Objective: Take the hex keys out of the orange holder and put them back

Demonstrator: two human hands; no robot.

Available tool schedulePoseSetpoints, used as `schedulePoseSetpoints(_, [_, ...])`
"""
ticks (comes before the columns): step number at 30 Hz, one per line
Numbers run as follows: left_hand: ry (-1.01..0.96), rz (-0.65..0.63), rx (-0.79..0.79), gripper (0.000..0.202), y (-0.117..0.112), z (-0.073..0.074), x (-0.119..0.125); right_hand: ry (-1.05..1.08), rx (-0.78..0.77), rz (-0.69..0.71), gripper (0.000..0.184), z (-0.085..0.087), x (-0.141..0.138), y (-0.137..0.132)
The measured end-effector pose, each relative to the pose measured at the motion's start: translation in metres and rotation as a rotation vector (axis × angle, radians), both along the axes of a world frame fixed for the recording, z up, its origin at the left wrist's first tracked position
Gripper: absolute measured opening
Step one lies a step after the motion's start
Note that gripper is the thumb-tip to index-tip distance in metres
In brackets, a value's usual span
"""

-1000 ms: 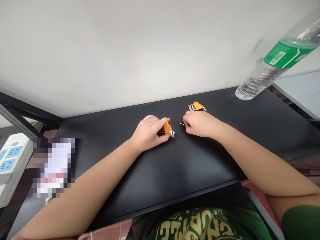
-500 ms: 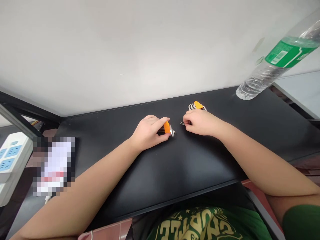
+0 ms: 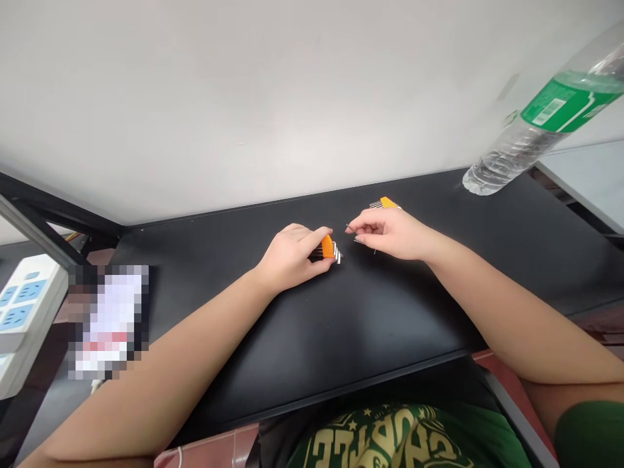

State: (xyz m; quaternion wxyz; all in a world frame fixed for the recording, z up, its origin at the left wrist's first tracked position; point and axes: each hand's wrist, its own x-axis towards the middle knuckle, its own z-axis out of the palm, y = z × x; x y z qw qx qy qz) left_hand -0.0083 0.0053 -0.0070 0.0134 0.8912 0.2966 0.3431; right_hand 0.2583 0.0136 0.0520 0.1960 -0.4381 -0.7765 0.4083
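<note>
My left hand (image 3: 290, 260) rests on the black table (image 3: 341, 325), its fingers closed on an orange hex key holder (image 3: 328, 248) with several keys in it. Just to the right, my right hand (image 3: 390, 233) is slightly raised and pinches thin loose hex keys (image 3: 351, 230) between thumb and fingertips, their tips pointing left toward the holder. A second orange holder (image 3: 385, 203) with keys lies on the table right behind my right hand, partly hidden by it.
A clear plastic water bottle (image 3: 536, 123) with a green label stands at the back right. A blurred phone-like object (image 3: 107, 322) lies at the left of the table, with a white power strip (image 3: 22, 312) beyond it. A white wall rises behind the table.
My right hand has lifted a little and shifted back, raising the thin keys off the table. My left hand has stayed on the orange holder.
</note>
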Motion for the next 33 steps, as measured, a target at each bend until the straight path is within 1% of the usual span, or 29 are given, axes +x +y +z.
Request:
schedulePoseSetpoints(4, [0.006, -0.007, -0.008, 0.038, 0.000, 0.000, 0.000, -0.079, 0.125, 0.165, 0.020, 0.003, -0.009, -0.007])
schedulePoseSetpoints(6, [0.010, -0.008, -0.019, 0.038, -0.001, 0.000, 0.000, -0.101, 0.173, 0.197, 0.018, 0.005, -0.013, -0.010])
schedulePoseSetpoints(12, [0.011, -0.026, 0.006, 0.040, -0.001, -0.001, 0.000, -0.076, 0.230, 0.165, 0.019, 0.005, -0.018, -0.015])
schedulePoseSetpoints(19, [0.034, -0.028, 0.019, 0.039, -0.001, 0.000, 0.001, -0.099, 0.243, 0.153, 0.020, 0.005, -0.021, -0.016])
schedulePoseSetpoints(25, [0.038, -0.030, -0.008, 0.037, -0.002, -0.001, 0.002, -0.139, 0.246, 0.160, 0.026, 0.007, -0.021, -0.016])
schedulePoseSetpoints(30, [0.071, -0.038, -0.008, 0.035, -0.003, 0.001, 0.002, -0.150, 0.273, 0.176, 0.028, 0.006, -0.021, -0.016])
schedulePoseSetpoints(33, [0.103, -0.043, -0.001, 0.036, -0.003, 0.001, 0.003, -0.191, 0.288, 0.186, 0.028, 0.007, -0.021, -0.017])
